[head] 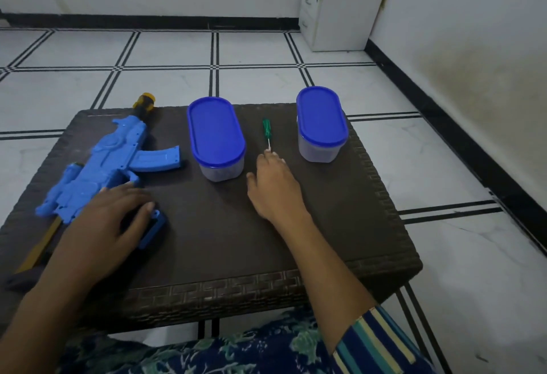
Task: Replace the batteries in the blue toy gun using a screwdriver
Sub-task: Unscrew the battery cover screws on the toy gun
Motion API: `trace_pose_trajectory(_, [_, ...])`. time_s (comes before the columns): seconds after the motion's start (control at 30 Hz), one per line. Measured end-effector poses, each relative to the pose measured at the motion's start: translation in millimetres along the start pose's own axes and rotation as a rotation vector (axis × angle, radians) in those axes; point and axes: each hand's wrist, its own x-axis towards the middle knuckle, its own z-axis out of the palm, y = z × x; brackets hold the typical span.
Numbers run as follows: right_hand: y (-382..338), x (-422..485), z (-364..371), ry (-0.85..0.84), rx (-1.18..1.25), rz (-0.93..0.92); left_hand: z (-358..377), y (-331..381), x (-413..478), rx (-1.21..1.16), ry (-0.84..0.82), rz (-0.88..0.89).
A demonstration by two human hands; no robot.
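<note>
Blue moulded-plastic toy gun [97, 166] lies on the left of the dark woven table [222, 240] under our left hand [103, 219], fingers laid loosely over its grip, while our right hand [275, 184], fingers extended, touches the shaft of the slim green-handled screwdriver [267, 132]: light and likely to roll, so we'd pinch the handle.

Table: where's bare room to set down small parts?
Free: the table near its front edge, between left hand and right hand, and the near right corner before the right container. Crowded: the left side with the toy gun; the far row around left container and screwdriver.
</note>
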Motion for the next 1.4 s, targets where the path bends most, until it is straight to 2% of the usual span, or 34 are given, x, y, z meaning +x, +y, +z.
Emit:
trace_pose_trajectory(0.1, [-6, -9, 0, -0.008, -0.026, 0.018, 6, -1, 8, 0.073, -0.027, 0.005])
trace_pose_trajectory(0.37, [-56, -74, 2, -0.15, -0.019, 0.018, 11, 2, 10, 0.101, 0.041, -0.025])
trace_pose_trajectory(0.43, [-69, -85, 0, -0.125, -0.018, -0.014, 11, 1, 11, 0.107, 0.039, -0.028])
trace_pose_trajectory(0.53, [-80, -89, -3, 0.006, -0.044, -0.041, 13, -2, 9, 0.1, 0.02, -0.059])
trace_pose_trajectory(0.67, [-70, -71, -9, 0.171, -0.016, 0.071, 13, -6, 6, 0.058, -0.015, -0.047])
trace_pose_trajectory(0.73, [-61, -61, -10, 0.171, -0.035, 0.14, 10, -7, 3, 0.035, -0.032, -0.033])
trace_pose_trajectory(0.83, [-50, -48, -6, 0.08, -0.066, 0.226, 3, -9, -4, 0.008, -0.04, -0.009])
trace_pose_trajectory(1.07, [-59, -38, 6, 0.053, -0.078, 0.202, -6, -15, -10, -0.021, -0.036, 0.033])
trace_pose_trajectory(1.27, [-71, -43, 11, 0.021, 0.127, 0.198, -15, -14, -19, -0.043, -0.057, 0.033])
trace_pose_trajectory(1.4, [-87, -52, 3, -0.131, 0.503, 0.346, -22, -14, -26, -0.02, -0.051, 0.03])
